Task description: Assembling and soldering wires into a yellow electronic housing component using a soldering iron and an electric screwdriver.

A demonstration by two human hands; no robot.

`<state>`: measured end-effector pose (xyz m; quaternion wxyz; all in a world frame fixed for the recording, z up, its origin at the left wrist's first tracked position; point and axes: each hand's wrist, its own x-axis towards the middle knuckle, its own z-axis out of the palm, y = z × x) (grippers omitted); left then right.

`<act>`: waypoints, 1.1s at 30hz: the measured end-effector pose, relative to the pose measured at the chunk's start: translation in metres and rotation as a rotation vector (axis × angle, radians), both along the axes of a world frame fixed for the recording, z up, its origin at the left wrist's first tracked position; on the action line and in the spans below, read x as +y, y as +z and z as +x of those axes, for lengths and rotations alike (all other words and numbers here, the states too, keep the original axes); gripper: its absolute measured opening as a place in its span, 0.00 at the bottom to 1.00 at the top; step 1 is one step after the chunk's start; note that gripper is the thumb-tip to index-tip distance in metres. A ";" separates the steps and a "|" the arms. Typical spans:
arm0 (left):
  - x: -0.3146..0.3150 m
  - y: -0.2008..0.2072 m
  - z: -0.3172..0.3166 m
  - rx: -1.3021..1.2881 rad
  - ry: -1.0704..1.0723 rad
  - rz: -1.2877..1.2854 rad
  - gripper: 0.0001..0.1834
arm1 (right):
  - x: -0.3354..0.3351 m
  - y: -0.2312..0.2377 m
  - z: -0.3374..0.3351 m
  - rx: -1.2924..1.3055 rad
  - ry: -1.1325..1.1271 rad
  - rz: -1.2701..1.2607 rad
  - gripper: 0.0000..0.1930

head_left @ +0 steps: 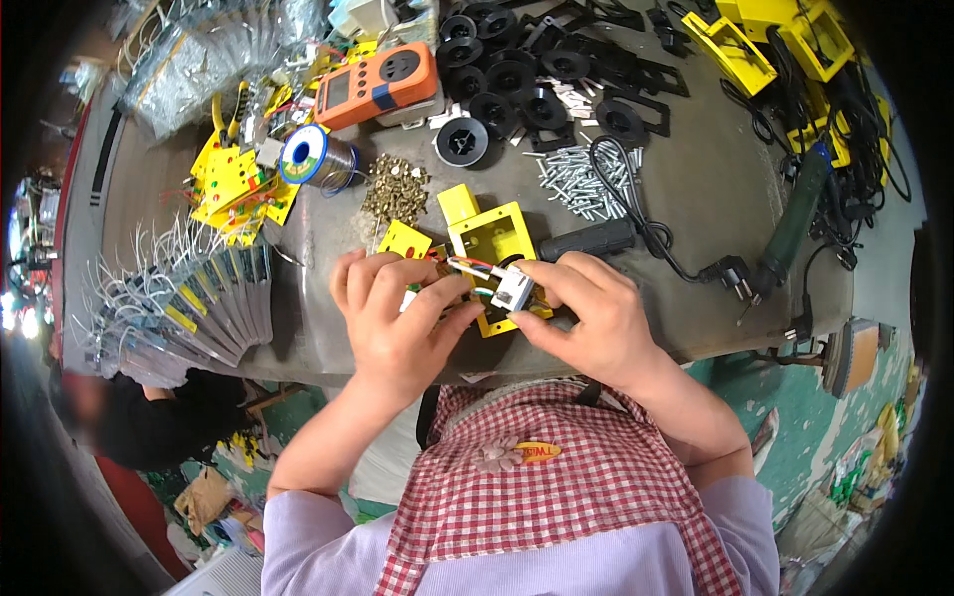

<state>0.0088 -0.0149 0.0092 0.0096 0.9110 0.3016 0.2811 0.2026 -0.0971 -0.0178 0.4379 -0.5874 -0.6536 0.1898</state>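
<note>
My right hand (601,316) pinches a small white plastic block (513,289), perhaps a socket or switch module, between thumb and fingers. Red and white wires (475,265) run from it toward a yellow panel (404,239) lying beyond my left hand. The fingers of my left hand (397,316) are closed near the block, around thin wires; their tips partly hide what they grip. A small white piece with green shows among these fingers. Just behind and below both hands lies an open yellow box housing (494,223), partly covered by the block and fingers.
Beyond the hands lie brass fittings (396,189), a solder spool (316,157), silver screws (588,182) and black round parts (463,141). An orange meter (376,85) stands at the back. A black cable with plug (733,274) and a dark-green-handled tool (797,214) lie right.
</note>
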 end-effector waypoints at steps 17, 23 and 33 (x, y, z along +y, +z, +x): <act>0.001 -0.016 0.001 -0.269 -0.095 -0.339 0.11 | 0.001 0.005 -0.001 -0.030 0.050 -0.054 0.20; 0.016 0.000 0.005 -0.170 -0.310 -0.360 0.10 | -0.001 0.011 0.007 -0.062 0.045 0.039 0.21; 0.040 -0.005 -0.023 -0.086 -0.199 -1.014 0.09 | 0.006 -0.017 -0.013 0.001 0.033 0.139 0.19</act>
